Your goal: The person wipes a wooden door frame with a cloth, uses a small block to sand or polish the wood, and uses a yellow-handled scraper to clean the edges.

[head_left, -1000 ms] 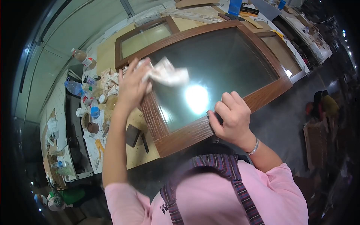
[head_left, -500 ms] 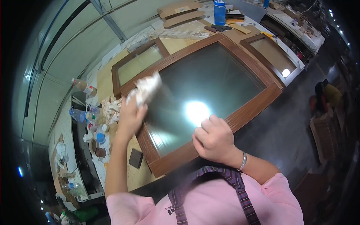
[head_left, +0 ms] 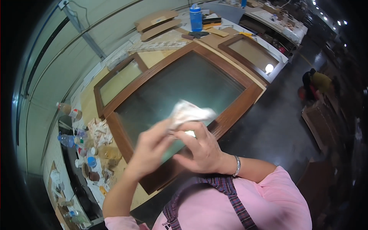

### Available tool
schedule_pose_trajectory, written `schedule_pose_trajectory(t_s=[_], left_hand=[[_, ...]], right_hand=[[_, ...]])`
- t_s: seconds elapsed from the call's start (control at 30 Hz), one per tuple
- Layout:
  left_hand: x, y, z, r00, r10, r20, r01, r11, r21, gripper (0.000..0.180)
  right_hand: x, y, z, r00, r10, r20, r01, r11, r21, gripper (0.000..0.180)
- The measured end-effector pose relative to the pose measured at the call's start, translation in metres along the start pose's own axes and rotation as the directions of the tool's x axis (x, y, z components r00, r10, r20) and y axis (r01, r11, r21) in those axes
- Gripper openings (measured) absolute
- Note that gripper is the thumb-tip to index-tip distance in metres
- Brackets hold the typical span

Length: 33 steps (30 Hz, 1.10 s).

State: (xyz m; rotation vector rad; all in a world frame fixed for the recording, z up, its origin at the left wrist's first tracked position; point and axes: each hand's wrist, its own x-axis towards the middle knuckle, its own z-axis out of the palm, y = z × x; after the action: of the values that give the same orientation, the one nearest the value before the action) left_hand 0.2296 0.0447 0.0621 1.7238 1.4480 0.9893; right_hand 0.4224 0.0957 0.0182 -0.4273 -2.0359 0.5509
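Observation:
A crumpled white cloth (head_left: 188,114) is bunched in my left hand (head_left: 152,145), held just above the glass. My right hand (head_left: 202,151), with a silver bangle at its wrist, meets it there; its curled fingers close on the lower edge of the cloth, partly blurred. Beneath both hands lies a large brown wooden frame (head_left: 132,87) around a dark glass pane (head_left: 199,78). The lower part of the pane is hidden by my hands, and a bright lamp reflection shows between my fingers.
Smaller glazed wooden frames lie at the left (head_left: 99,100) and far right (head_left: 245,55). Plastic bottles (head_left: 69,110), jars and another rag (head_left: 100,131) crowd the left side. A blue bottle (head_left: 196,20) and cardboard pieces (head_left: 157,21) stand behind. Someone in yellow (head_left: 322,82) is off to the right.
My left hand has brought the cloth from the frame's left side rightward and nearer me. My right hand has shifted left from its fist on the glass to meet it. The view has turned.

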Motion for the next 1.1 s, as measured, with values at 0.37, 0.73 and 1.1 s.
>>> schedule_pose_trajectory(t_s=[0.37,0.73,1.1], left_hand=[[0.099,-0.011,0.003,0.983,0.174,-0.063,-0.177,0.984,-0.035,0.063],[0.217,-0.023,0.100,0.795,0.566,0.218,-0.549,0.519,0.655,0.041],[0.236,-0.035,0.057,0.849,0.491,0.193,-0.516,0.698,0.496,0.042]], right_hand=[[0.035,0.168,-0.161,0.692,0.718,-0.073,-0.619,0.537,-0.573,0.040],[0.027,0.165,-0.147,0.730,0.679,-0.077,-0.617,0.606,-0.502,0.033],[0.023,0.169,-0.153,0.737,0.672,-0.078,-0.615,0.617,-0.491,0.035]])
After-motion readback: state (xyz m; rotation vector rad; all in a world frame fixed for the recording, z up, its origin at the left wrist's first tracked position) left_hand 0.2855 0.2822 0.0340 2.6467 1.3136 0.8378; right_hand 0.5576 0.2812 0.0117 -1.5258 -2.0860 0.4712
